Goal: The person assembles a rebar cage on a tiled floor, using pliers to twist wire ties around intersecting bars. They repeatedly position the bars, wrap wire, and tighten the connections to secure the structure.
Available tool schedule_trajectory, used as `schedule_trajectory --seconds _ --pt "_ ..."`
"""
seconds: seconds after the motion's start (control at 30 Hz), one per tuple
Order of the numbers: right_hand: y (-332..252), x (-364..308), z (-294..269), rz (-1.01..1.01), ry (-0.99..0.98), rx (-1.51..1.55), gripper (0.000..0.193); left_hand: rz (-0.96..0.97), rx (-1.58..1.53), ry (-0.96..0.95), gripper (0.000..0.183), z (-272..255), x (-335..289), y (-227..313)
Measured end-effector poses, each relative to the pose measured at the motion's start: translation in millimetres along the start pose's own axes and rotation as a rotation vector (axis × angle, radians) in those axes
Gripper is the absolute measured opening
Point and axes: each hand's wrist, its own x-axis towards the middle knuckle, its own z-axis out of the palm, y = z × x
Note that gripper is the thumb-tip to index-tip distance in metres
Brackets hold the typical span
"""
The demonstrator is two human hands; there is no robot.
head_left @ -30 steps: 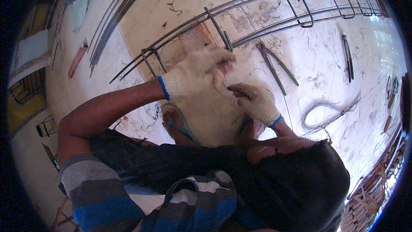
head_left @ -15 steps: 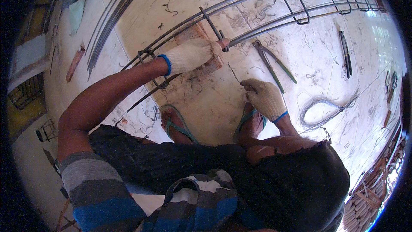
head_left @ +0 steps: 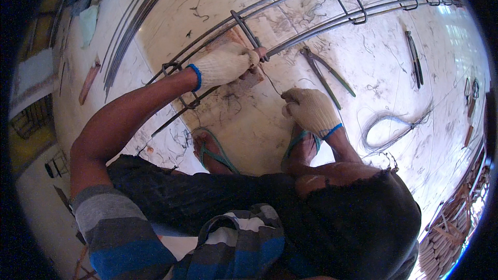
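A long cage of steel reinforcing bars point(head_left: 306, 35) with square stirrups runs from the lower left to the upper right. My left hand point(head_left: 223, 67), in a cream knit glove with a blue cuff, is closed round the near bar beside a stirrup point(head_left: 244, 27); its thumb tip is bare. Beneath that hand lies a reddish block point(head_left: 250, 82), partly covered. My right hand point(head_left: 312, 110), gloved alike, pinches one end of a thin tie wire point(head_left: 272, 84). The wire's other end reaches the bar at my left fingertips, where I cannot tell whether it loops round.
Long-handled pincers point(head_left: 327, 78) lie right of the cage, with another dark hand tool point(head_left: 414, 59) farther right. A coil of thin wire point(head_left: 369, 132) sits near my right knee. Loose rods point(head_left: 136, 21) and a reddish bar-shaped piece point(head_left: 90, 84) lie at left. Wire scraps litter the floor.
My right hand has moved slightly up and left, bringing the wire's far end to the bar by my left fingers. My left hand keeps its hold; the cage appears shifted slightly left.
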Motion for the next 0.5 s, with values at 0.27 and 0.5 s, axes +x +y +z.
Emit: schedule_trajectory --seconds 0.27,0.5 --pt "-6.0 8.2 -3.7 0.028 -0.011 -0.011 0.044 0.101 -0.007 0.120 0.074 9.0 3.1 -15.1" --pt "-20.3 12.4 -11.8 0.062 -0.022 0.039 0.044 -0.033 0.037 0.101 0.074 5.5 -0.7 -3.0"
